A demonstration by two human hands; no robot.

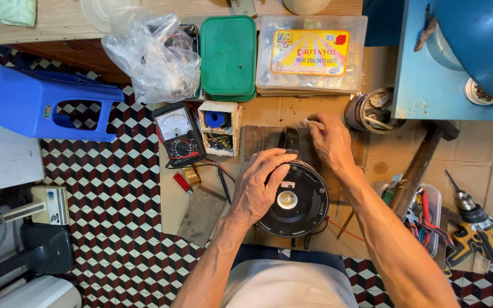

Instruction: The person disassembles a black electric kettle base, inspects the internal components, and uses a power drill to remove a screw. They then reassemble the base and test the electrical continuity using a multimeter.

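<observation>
- Step in hand, as I judged it: steadying the round black appliance base (298, 199) bottom-up while working at its handle end. Repair/inspection stage, looked early – underside wasn't opened yet.
- My left hand (261, 185) lay over the base's left upper rim, fingers curled round it w/ fingertips near the black handle (290, 140); grip closed on the base.
- My right hand (329, 142) sat just past the base's top right, fingers pinched on a small pale bit (314, 121) – too small to tell what. Grip closed on it.
- Base sat on brown cardboard (383, 165) on the floor, right in front of my knees, partly over a dark wooden board (261, 142).
- Looks: round, black, flat underside up, white-and-metal hub (287, 199) at centre, small label just above it, thin red wire (343, 227) trailing at lower right.
- Next move prob. calls for a firm left hold so the base doesn't spin, plus fine fingertip control on the right.
- Nearby: analog multimeter (178, 134) to the left, small parts box (219, 128) beside it, hammer (420, 168) & cordless drill (477, 231) off right.
</observation>
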